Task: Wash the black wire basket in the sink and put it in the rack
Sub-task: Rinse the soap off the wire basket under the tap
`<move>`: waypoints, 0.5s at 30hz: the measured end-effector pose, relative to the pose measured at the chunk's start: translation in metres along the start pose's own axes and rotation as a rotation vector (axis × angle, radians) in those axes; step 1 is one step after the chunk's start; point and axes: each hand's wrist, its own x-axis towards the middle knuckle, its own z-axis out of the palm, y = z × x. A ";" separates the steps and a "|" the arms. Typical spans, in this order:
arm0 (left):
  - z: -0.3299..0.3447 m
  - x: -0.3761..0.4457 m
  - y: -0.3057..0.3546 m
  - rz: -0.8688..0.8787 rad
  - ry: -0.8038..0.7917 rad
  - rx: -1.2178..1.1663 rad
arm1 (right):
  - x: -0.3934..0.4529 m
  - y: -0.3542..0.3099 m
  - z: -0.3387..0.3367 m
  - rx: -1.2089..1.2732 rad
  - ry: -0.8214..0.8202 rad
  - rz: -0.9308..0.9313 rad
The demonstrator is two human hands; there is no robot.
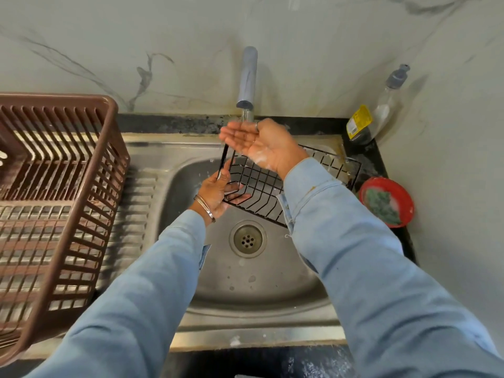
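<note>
Gripping the near-left end of the black wire basket (261, 186), the left hand (215, 193) has its thumb over the rim and its fingers showing through the wires underneath. The basket hangs tilted over the far half of the steel sink (191, 170), its far-right end up over the sink's far-right corner and its near-left end lower, above the bowl. The right hand (256, 143) is spread flat, palm up, empty, under the tap (247, 77); a thin stream of water runs from the spout onto its fingers, and white suds cling to the heel of the palm. This hand sits above the basket's far side, and whether it touches the wires cannot be told. A ring shows on one finger, and a metal bangle (204, 207) circles the left wrist. Both arms wear light blue sleeves (354, 241). The drain (247, 238) lies bare in the middle of the bowl. On the sink's left draining board stands the brown plastic rack (62, 192). Beyond the sink's right edge sits a red bowl (387, 201) holding what looks like a green scrubber in foam, and a clear bottle (381, 107) stands at the far-right corner against the marble wall.
</note>
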 end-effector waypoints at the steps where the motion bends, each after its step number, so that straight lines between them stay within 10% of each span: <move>1: -0.002 0.000 0.000 0.006 0.008 0.010 | 0.000 -0.003 0.000 0.034 0.006 -0.010; 15: -0.004 -0.008 0.000 0.050 -0.019 0.016 | -0.010 0.021 -0.001 -0.829 0.071 0.216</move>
